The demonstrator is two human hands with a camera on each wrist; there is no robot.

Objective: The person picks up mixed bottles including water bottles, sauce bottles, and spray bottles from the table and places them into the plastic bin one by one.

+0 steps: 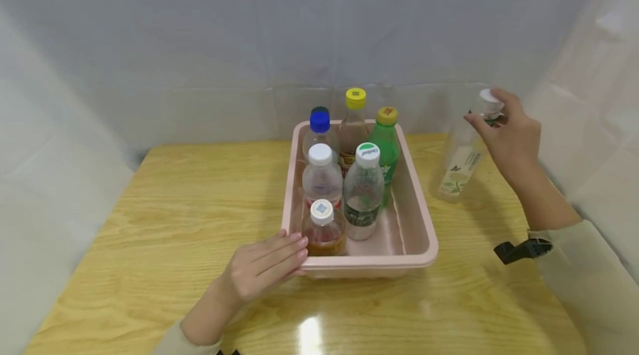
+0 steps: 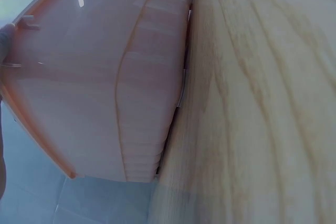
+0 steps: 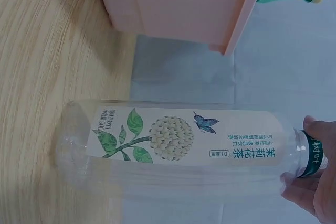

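At the right, my right hand (image 1: 514,136) grips a tall clear plastic bottle (image 1: 461,169) by its neck, just below the white cap. In the right wrist view, the bottle's label (image 3: 181,135) bears a white flower, green leaves and a blue butterfly. Its base is at the tabletop; I cannot tell whether it touches. My left hand (image 1: 267,266) rests with straight fingers on the near left corner of a pink plastic basin (image 1: 369,262). Inside the basin stand several capped bottles, among them a green bottle (image 1: 384,141) and a short bottle with brown contents (image 1: 324,236).
The basin stands on a wooden table (image 1: 209,194), its outer wall (image 2: 84,77) filling much of the left wrist view. Pale sheeting (image 1: 224,39) hangs behind the table and along both sides. Within the basin, bare floor (image 1: 391,233) shows at the near right.
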